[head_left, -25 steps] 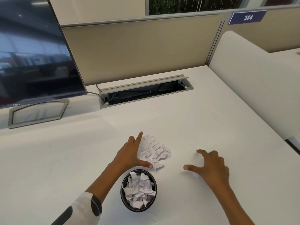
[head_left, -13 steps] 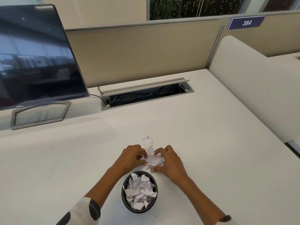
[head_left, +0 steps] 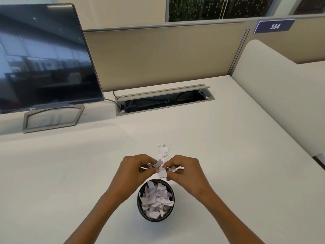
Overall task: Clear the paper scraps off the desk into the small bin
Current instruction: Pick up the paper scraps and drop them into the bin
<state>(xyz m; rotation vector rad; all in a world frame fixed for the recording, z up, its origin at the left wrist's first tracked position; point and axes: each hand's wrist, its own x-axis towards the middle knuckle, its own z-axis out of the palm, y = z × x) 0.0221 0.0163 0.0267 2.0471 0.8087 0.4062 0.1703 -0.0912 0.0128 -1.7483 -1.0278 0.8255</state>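
Note:
A small round black bin (head_left: 140,207) stands on the white desk (head_left: 228,155) near its front edge, filled with white paper scraps. Just beyond and above its rim, my left hand (head_left: 133,170) and my right hand (head_left: 186,171) are pressed together, each pinching a bunch of white paper scraps (head_left: 161,167). A few loose scraps (head_left: 162,149) lie on the desk just behind my fingers. Part of the held bunch is hidden inside my fists.
A dark monitor (head_left: 44,57) on a grey stand (head_left: 52,118) sits at the back left. An open cable tray (head_left: 163,101) is set into the desk at the back centre, below a beige partition (head_left: 158,55). A white divider (head_left: 281,95) bounds the right side.
My hands were spread apart on the desk, then swept together around the scrap pile. They now hold the gathered scraps lifted slightly, close over the bin's far rim.

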